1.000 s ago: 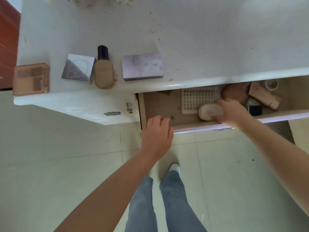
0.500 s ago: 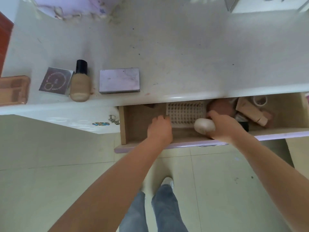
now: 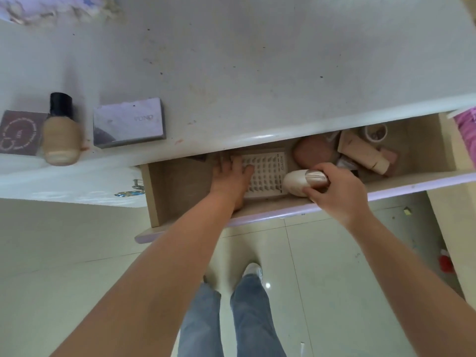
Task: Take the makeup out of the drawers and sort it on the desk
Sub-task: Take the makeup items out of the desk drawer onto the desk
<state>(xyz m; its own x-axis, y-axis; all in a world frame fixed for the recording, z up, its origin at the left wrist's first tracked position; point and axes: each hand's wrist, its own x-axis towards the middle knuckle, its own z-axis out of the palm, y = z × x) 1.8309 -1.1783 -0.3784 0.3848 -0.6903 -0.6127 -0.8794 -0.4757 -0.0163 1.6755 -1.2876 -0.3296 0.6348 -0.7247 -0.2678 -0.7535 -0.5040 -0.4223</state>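
Note:
The open drawer (image 3: 180, 184) under the white desk (image 3: 257, 73) holds makeup. My right hand (image 3: 334, 191) grips a cream oval case (image 3: 296, 182) at the drawer's front. My left hand (image 3: 230, 177) reaches into the drawer and lies with straight fingers on a white perforated tray (image 3: 268, 173). Behind them lie a pink round compact (image 3: 313, 152), a beige tube (image 3: 360, 152) and a small white ring-shaped jar (image 3: 376, 131). On the desk stand a foundation bottle (image 3: 60, 132), a lilac palette (image 3: 128, 122) and a dark square compact (image 3: 19, 132).
A key (image 3: 134, 188) hangs from the closed drawer front at the left. Pink fabric (image 3: 466, 132) shows at the right edge. My legs and a white shoe (image 3: 253, 270) stand on the tiled floor below the drawer. A small red object (image 3: 445, 264) lies on the floor right.
My left hand moved from the drawer's front edge into the drawer onto the perforated tray. My right hand closed round the cream oval case. The drawer stands further out.

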